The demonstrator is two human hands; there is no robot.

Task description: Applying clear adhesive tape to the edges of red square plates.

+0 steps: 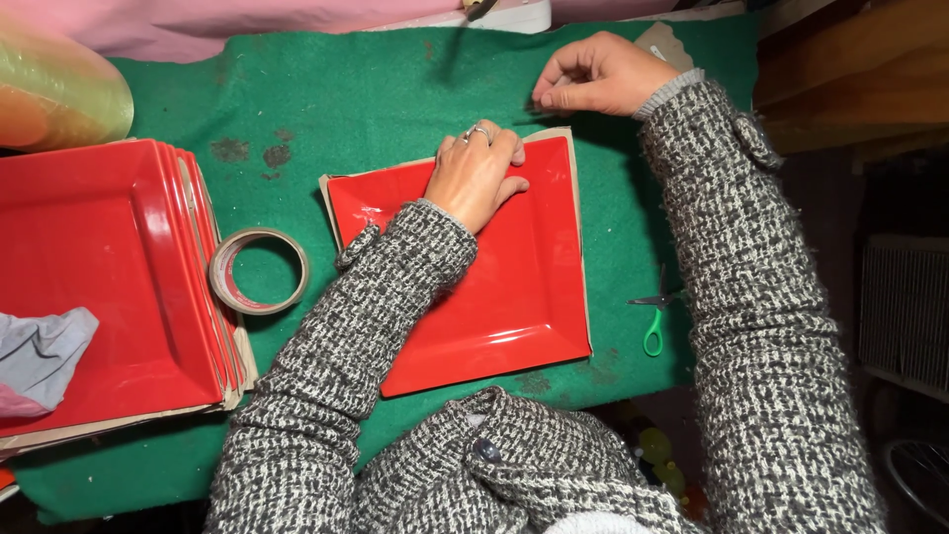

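A red square plate [504, 297] lies on a sheet of brown cardboard [571, 158] on the green felt table cover [346, 99]. My left hand [477, 176], with rings on a finger, presses flat on the plate's far edge. My right hand [593, 74] hovers just beyond the plate's far right corner, its fingers pinched together; whether something thin is between them I cannot tell.
A stack of red square plates [109, 277] with cardboard between them sits at the left, a grey cloth [40, 356] on top. A roll of brown tape [259, 270] lies between stack and plate. Green-handled scissors [654, 316] lie at the right. A clear film roll [54, 89] is far left.
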